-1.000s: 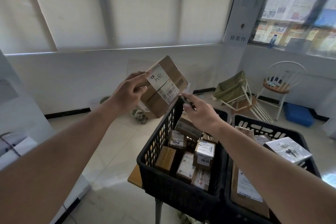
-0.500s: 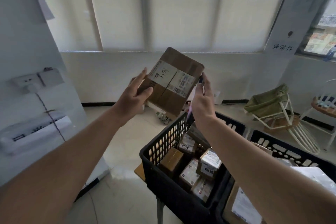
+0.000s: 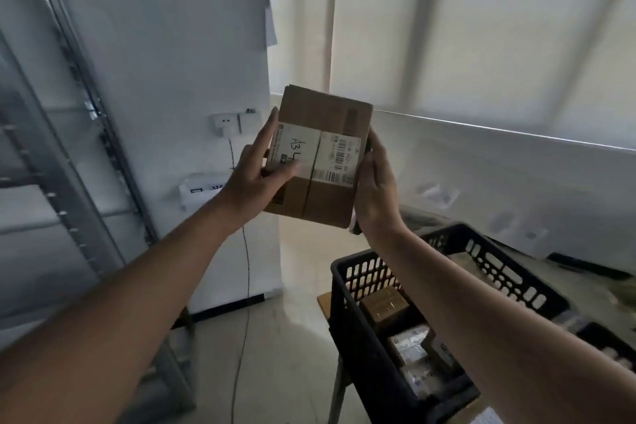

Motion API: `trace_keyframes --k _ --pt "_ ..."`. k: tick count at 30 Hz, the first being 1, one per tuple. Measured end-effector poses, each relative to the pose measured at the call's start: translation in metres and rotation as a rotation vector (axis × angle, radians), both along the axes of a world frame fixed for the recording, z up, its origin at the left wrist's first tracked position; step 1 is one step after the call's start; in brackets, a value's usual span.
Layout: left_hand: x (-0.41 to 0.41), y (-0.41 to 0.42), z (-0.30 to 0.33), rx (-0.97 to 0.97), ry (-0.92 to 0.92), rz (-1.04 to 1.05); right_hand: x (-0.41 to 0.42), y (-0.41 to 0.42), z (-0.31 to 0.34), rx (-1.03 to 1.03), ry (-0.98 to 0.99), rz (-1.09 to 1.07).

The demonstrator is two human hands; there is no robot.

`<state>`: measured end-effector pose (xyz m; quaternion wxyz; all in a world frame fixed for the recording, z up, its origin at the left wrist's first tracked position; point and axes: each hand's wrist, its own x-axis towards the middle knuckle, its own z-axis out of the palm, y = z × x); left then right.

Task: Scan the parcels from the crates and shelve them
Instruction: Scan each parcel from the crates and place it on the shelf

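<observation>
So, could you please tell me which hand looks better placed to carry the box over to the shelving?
Probably the left hand: it grips the box and is nearer the shelving; the right hand also holds a dark object.

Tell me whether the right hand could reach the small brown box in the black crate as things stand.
Probably not right away: the right hand is up against the side of the cardboard parcel, which the left hand also holds. The small brown box lies uncovered in the black crate below the right forearm.

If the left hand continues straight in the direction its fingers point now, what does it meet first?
The left hand already holds the cardboard parcel, fingers pointing up and right. Beyond it, probably the blinds; depth is unclear.
</observation>
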<state>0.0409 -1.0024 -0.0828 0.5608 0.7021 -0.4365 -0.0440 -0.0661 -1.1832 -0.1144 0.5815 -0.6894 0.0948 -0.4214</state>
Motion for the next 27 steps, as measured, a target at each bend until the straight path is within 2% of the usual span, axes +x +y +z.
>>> trace_keyframes --k 6,14,19,27 --pt "-0.001 0.106 0.005 0.028 -0.161 0.304 0.033 0.089 0.01 -0.074 -0.04 0.213" --pt "-0.018 0.254 0.012 -0.004 -0.328 0.514 0.069 0.234 0.029 -0.119 -0.036 0.346" --pt "-0.026 0.368 0.013 0.004 -0.321 0.641 0.085 0.346 0.028 -0.074 -0.026 0.505" --pt "-0.035 0.538 0.015 0.014 -0.378 0.792 0.104 0.52 0.032 -0.06 0.005 0.628"
